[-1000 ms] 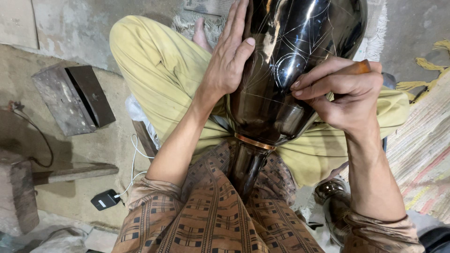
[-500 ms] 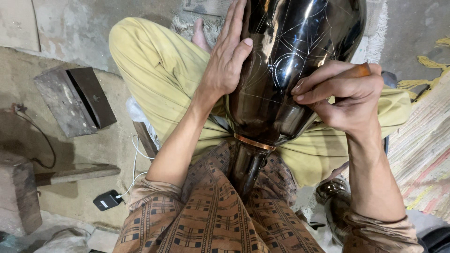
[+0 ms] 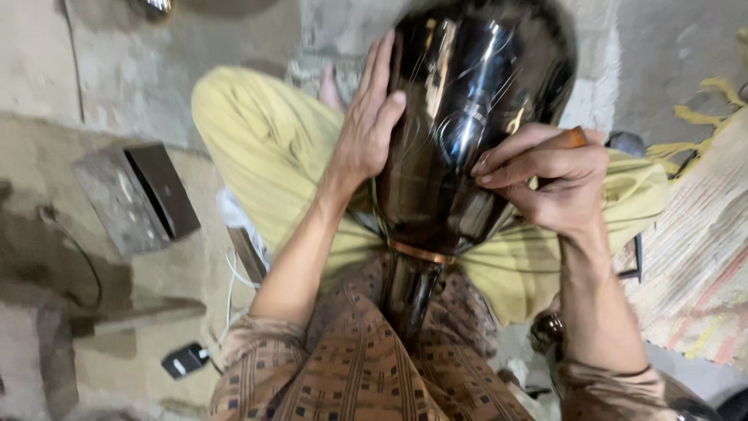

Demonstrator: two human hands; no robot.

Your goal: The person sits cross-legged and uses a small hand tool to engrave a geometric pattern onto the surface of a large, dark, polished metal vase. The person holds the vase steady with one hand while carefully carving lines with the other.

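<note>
On the lap, left hand flat against dark vase, right hand pinching wooden-handled tool.

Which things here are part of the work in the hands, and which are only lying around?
In use:
- dark shiny metal vessel, resting on the lap
- left hand, flat against its side
- right hand, gripping an orange-handled tool against the vessel

Lying about:
- dark metal block on the floor
- small black device with white cable
- striped mat
</note>
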